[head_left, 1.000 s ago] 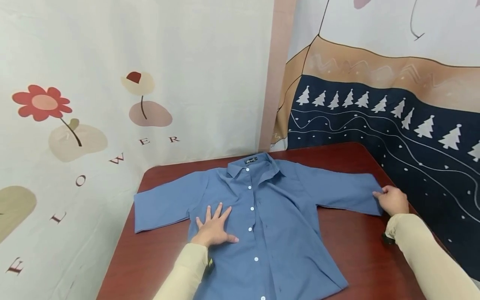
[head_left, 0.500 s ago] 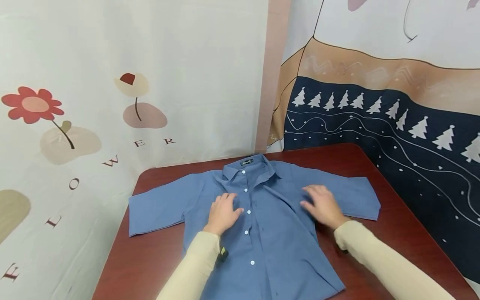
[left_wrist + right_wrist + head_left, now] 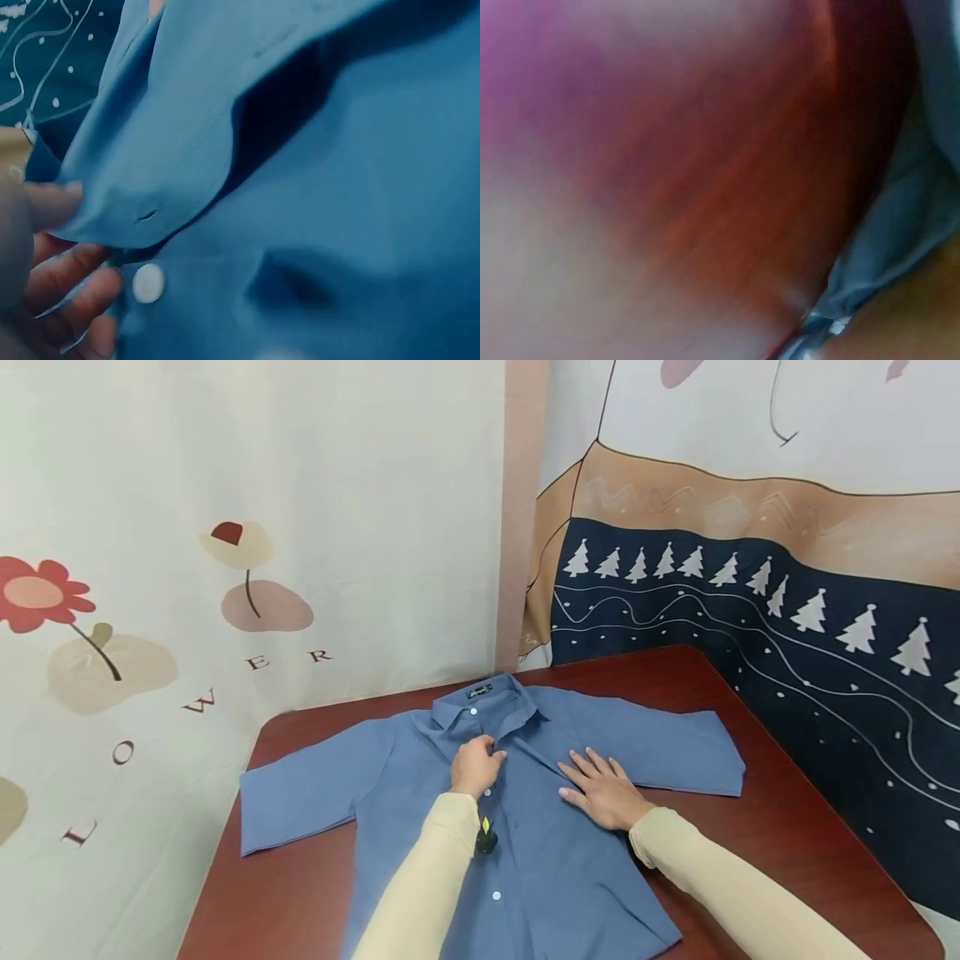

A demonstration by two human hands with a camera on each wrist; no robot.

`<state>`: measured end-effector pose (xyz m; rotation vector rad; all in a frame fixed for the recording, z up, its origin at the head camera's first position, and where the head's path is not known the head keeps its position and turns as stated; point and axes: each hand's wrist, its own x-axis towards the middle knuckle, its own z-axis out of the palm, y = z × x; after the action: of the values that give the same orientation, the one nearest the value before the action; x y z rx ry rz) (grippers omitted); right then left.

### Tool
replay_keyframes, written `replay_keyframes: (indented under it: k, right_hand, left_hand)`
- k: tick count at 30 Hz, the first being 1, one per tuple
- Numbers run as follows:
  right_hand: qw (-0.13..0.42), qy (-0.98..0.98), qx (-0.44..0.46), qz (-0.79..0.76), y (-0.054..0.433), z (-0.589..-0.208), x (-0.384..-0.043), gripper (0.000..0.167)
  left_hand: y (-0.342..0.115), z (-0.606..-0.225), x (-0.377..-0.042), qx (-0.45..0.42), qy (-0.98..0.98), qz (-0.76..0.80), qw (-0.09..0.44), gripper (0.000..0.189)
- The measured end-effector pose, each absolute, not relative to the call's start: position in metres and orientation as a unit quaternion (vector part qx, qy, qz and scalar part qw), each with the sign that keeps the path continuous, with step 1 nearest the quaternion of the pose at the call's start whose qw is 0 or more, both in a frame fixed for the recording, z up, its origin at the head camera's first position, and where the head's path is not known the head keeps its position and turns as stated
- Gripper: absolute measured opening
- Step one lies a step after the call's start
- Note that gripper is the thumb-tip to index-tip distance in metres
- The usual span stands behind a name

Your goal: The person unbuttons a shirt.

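Observation:
A blue button-up shirt (image 3: 555, 860) lies front up, its two sleeves spread out sideways. At the upper placket, below the collar (image 3: 517, 714), my left hand (image 3: 476, 768) pinches the front edge. The left wrist view shows the thumb over the placket (image 3: 150, 172) near a buttonhole, with fingers beneath it and a white button (image 3: 148, 283) close by. My right hand (image 3: 603, 793) rests with spread, straight fingers on the chest to the right. The right wrist view is mostly blurred, with some shirt cloth (image 3: 900, 232) along its right side.
The shirt is on a dark red wooden table (image 3: 292, 902). Behind the table hangs a pale curtain (image 3: 360, 510) with flower prints; a navy cloth (image 3: 675, 602) with white trees hangs at the right.
My right hand has let go of the right sleeve's cuff and moved left onto the chest. My left hand has moved from lying flat on the shirt up to the placket, pinching its edge.

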<state>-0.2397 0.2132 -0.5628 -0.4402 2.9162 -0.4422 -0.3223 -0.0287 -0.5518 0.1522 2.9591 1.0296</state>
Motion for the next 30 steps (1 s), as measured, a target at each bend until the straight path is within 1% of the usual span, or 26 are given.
replay_keyframes:
  k: [3,5,10,12,14,15,19,20,22,25,28,30]
  right_hand:
    - [0.099,0.976,-0.127,-0.146,0.214,-0.561,-0.244,0.062]
    - [0.103,0.979,-0.113,-0.136,0.217,-0.560,-0.248,0.062]
    - [0.096,0.986,-0.085,-0.108,0.224,-0.560,-0.252,0.061]
    - [0.085,0.987,-0.082,-0.106,0.223,-0.560,-0.252,0.062]
    - [0.065,0.988,-0.086,-0.107,0.218,-0.560,-0.250,0.063]
    - [0.051,0.988,-0.092,-0.112,0.215,-0.559,-0.248,0.063]
    - [-0.002,0.983,-0.131,-0.126,0.203,-0.554,-0.242,0.063]
    - [-0.009,0.981,-0.143,-0.128,0.200,-0.553,-0.240,0.062]
    - [-0.015,0.977,-0.167,-0.130,0.195,-0.552,-0.236,0.062]
    - [-0.014,0.973,-0.189,-0.134,0.191,-0.550,-0.231,0.062]
    - [-0.013,0.970,-0.200,-0.135,0.190,-0.550,-0.227,0.062]
    - [-0.013,0.969,-0.203,-0.140,0.192,-0.550,-0.224,0.062]
  left_hand:
    - [-0.031,-0.556,-0.325,0.018,0.938,0.345,0.012,0.024]
    - [-0.033,-0.556,-0.327,0.003,0.934,0.355,0.031,0.026]
    - [-0.038,-0.552,-0.332,0.000,0.926,0.369,0.080,0.033]
    - [-0.039,-0.552,-0.333,0.006,0.928,0.361,0.086,0.033]
    - [-0.039,-0.553,-0.334,0.018,0.937,0.342,0.067,0.033]
    - [-0.038,-0.554,-0.334,0.028,0.943,0.329,0.048,0.033]
    - [-0.024,-0.553,-0.342,0.082,0.960,0.255,-0.075,0.037]
    - [-0.019,-0.551,-0.344,0.093,0.962,0.238,-0.097,0.038]
    - [-0.008,-0.546,-0.347,0.104,0.963,0.218,-0.121,0.039]
    - [0.006,-0.539,-0.353,0.098,0.965,0.218,-0.110,0.035]
    - [0.017,-0.537,-0.357,0.059,0.962,0.257,-0.071,0.021]
    - [0.021,-0.540,-0.361,0.030,0.946,0.319,-0.041,0.013]
